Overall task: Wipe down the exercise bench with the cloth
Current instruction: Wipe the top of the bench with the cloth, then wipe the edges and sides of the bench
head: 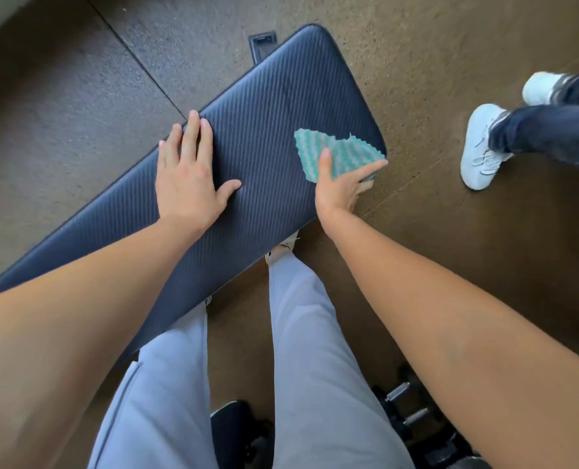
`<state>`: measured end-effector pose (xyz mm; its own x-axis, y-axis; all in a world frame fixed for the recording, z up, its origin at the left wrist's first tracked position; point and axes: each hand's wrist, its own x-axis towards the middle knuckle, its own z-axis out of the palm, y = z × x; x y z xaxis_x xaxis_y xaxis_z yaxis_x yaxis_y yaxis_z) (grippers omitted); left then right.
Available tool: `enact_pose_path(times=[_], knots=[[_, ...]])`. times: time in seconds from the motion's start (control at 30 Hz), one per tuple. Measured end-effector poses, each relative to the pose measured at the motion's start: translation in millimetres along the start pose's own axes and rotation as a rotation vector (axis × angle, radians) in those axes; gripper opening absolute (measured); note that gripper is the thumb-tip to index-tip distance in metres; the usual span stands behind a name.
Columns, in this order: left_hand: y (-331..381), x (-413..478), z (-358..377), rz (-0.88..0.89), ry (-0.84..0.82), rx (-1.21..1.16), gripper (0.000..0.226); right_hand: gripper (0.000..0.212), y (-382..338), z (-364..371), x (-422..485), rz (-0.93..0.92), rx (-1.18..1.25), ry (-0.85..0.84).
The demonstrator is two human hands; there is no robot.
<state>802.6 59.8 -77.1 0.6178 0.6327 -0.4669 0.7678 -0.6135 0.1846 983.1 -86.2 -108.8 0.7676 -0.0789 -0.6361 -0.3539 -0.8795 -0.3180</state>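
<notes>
A dark blue ribbed exercise bench runs diagonally from lower left to upper right. My left hand lies flat on its far-side edge, fingers spread, holding nothing. A teal and white striped cloth sits at the bench's near right edge. My right hand grips this cloth, thumb on top and fingers wrapped over the bench's side, pressing the cloth against the pad.
Another person's legs in dark trousers and white shoes stand on the brown floor at the right. Dumbbells lie on the floor at the bottom right. My own legs in grey trousers stand against the bench. A black bench foot shows behind it.
</notes>
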Motion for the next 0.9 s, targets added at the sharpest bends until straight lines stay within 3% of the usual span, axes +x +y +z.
enact_pose_path(times=[0.13, 0.23, 0.37, 0.47, 0.67, 0.8, 0.9], knots=[[-0.5, 0.7, 3.1, 0.001, -0.009, -0.009, 0.1, 0.091, -50.4, -13.3, 39.2, 0.128, -0.099, 0.192], [-2.1, 1.3, 3.9, -0.001, -0.005, -0.028, 0.099, 0.069, -92.3, -17.0, 58.3, 0.085, -0.28, 0.164], [-5.8, 1.6, 8.7, 0.005, 0.001, -0.034, 0.099, 0.066, -157.8, -6.6, 55.6, -0.228, -0.397, -0.032], [-6.6, 1.7, 10.4, 0.005, 0.011, -0.065, 0.099, 0.058, -195.5, 14.7, 52.5, -0.441, -0.548, -0.071], [-8.5, -0.3, 9.3, -0.02, 0.024, -0.159, 0.1, 0.049, -191.4, 63.2, 9.6, -1.11, -1.219, -0.213], [-12.5, 0.5, -0.6, -0.178, 0.185, -0.409, 0.07, 0.049, -169.8, 75.2, -7.8, -1.361, -1.244, -0.45], [-18.5, 14.2, -9.0, -0.096, 0.308, -0.406, 0.063, 0.086, -165.4, 55.4, -1.4, -1.43, -1.053, -0.473]])
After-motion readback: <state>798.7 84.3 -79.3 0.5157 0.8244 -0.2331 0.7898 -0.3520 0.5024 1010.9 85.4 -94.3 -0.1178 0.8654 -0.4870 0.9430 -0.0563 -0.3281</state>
